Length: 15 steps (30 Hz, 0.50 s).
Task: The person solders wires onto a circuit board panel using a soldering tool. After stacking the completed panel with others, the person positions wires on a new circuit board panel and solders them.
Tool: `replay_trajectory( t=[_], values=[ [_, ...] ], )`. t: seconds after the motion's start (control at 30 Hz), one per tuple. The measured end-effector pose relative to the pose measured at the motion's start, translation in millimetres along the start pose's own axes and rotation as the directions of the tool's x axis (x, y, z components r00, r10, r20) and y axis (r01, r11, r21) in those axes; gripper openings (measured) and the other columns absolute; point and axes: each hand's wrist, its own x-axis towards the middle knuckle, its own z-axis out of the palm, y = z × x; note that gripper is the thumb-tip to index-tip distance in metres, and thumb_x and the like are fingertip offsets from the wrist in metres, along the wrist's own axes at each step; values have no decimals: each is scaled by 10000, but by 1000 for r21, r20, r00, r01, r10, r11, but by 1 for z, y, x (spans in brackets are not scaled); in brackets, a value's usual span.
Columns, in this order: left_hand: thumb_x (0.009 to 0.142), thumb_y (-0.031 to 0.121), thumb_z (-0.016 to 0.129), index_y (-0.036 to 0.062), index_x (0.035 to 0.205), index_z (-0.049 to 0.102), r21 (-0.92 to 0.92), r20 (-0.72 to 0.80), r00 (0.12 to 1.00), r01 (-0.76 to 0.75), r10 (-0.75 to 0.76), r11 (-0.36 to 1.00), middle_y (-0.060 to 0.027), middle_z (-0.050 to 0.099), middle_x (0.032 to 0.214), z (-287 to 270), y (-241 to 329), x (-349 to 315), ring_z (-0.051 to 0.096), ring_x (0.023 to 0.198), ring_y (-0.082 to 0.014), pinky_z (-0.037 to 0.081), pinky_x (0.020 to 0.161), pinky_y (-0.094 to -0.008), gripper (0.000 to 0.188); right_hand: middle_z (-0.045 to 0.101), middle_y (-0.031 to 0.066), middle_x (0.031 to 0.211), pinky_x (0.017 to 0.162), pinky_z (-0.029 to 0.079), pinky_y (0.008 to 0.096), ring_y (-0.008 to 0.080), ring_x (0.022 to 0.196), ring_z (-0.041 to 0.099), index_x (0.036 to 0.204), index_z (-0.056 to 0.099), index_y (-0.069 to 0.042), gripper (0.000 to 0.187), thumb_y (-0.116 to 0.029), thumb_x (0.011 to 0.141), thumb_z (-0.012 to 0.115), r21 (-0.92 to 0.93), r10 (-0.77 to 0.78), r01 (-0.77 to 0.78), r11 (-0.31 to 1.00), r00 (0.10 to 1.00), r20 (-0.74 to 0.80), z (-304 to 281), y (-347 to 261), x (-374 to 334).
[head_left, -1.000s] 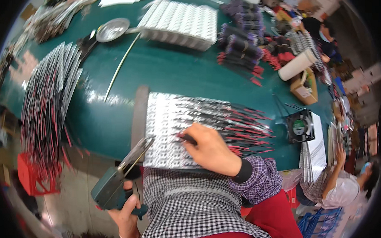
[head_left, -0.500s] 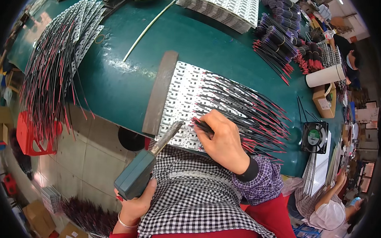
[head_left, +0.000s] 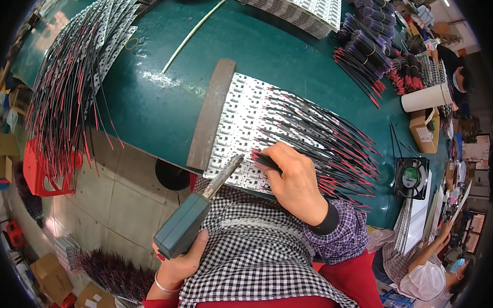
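Observation:
My left hand is wrapped round the boxy dark green handle of a soldering iron. Its long metal tip points up and right, ending at the surface of a white circuit board panel. Between thumb and fingers, my right hand pinches a bunch of black wires with red ends, just right of the iron's tip. Rows of black and red wires run from the panel to the right. A flat brown bar lies along the panel's left edge.
Wired panels hang over the table's left edge above a red stool. White panels are stacked at the back, beside wire bundles. A small fan stands at right. A person sits at lower right.
The whole view has shifted slightly, moving the table up and right in the picture. Against the panel, both hands sit slightly nearer to me. Their grips look the same.

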Motion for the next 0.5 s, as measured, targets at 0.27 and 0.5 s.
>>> replay_trajectory(
  t=[0.27, 0.5],
  values=[
    [848, 40, 786, -18, 1127, 704, 57, 9, 1000, -16, 16, 998, -71, 726, 1039, 0, 0, 2, 672, 908, -137, 549, 816, -294, 297, 668, 141, 830, 616, 508, 426, 340, 702, 659, 925, 638, -1, 145, -30, 796, 697, 85, 42, -41, 996, 999, -14, 1, -4, 2],
    [778, 17, 767, -35, 963, 711, 50, -67, 989, -127, 130, 991, -107, 691, 831, 10, -3, 13, 661, 665, -170, 521, 603, -278, 201, 656, 139, 813, 595, 503, 419, 336, 671, 648, 891, 626, 2, 127, -37, 796, 701, 89, 56, -55, 995, 998, -11, 2, -4, 2]
  ],
)
